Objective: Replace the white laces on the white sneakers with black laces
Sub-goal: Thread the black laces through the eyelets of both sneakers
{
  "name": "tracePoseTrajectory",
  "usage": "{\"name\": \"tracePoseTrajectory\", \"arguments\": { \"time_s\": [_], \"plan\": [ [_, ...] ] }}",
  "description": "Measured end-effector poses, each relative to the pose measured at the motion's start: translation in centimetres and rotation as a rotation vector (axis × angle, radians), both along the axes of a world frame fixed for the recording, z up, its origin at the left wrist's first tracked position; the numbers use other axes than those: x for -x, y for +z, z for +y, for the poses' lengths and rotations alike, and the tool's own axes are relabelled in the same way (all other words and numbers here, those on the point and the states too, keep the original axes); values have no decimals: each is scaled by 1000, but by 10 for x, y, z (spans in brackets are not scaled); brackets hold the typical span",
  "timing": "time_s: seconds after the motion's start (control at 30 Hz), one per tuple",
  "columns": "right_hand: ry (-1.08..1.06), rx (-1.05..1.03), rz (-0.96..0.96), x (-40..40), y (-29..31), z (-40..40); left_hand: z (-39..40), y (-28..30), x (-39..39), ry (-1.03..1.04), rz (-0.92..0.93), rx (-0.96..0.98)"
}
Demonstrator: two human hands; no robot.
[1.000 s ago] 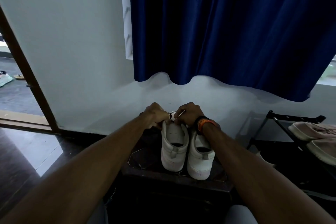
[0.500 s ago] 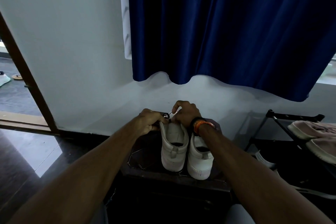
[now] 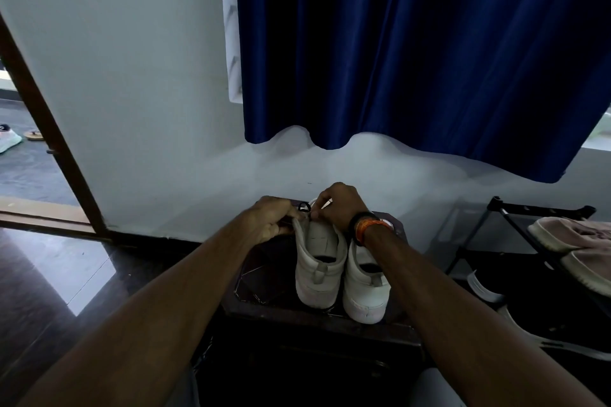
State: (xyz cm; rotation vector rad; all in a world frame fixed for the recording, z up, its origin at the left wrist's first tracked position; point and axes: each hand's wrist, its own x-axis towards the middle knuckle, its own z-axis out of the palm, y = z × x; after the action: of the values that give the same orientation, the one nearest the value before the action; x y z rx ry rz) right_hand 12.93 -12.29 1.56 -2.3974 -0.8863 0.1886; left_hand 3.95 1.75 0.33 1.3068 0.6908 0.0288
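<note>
Both sneakers [image 3: 340, 269] sit side by side on the dark counter [image 3: 264, 277]. My left hand [image 3: 272, 218] grips the left shoe's front edge. My right hand [image 3: 337, 205] pinches a black lace [image 3: 304, 207] loop there.

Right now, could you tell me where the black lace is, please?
In the head view, a loop of the black lace shows at the far end of the left sneaker, between the left hand and right hand.

A home room — blue curtain [image 3: 413, 53], shoe rack [image 3: 515, 228], open doorway [image 3: 49, 129].
</note>
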Motion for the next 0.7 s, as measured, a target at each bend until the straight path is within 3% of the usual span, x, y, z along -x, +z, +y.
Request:
{"name": "tracePoseTrajectory", "arguments": {
  "time_s": [0.47, 0.7],
  "plan": [
    [14, 180, -95, 4, -11, 15, 3, -8, 0, 16, -23, 34],
    [54, 65, -108, 13, 1, 7, 2, -10, 0, 30, -38, 37]
  ]
}}
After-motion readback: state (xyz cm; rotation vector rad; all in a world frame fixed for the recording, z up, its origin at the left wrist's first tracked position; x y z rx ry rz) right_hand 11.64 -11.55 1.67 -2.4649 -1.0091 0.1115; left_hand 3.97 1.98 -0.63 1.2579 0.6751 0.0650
